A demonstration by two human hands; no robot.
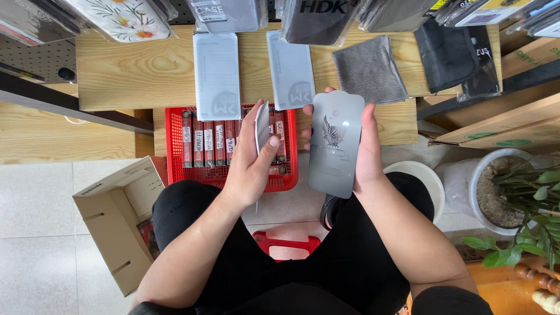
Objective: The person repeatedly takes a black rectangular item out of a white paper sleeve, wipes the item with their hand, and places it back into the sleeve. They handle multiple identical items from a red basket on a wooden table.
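My right hand (368,149) holds a flat grey packet (336,143) with a rounded hang-tab top and a winged emblem, upright in front of me. My left hand (252,160) pinches a thin white sleeve (262,129) seen edge-on, held over a red plastic basket (175,125). The basket holds a row of narrow dark boxes with white labels (211,143), standing side by side.
Two white flat packs (217,76) (290,69) and a grey cloth (368,69) lie on a wooden shelf (134,70). An open cardboard box (119,216) stands at the left on the tiled floor. A potted plant (513,192) and a white bowl (423,178) are at the right. A red stool (286,242) shows between my knees.
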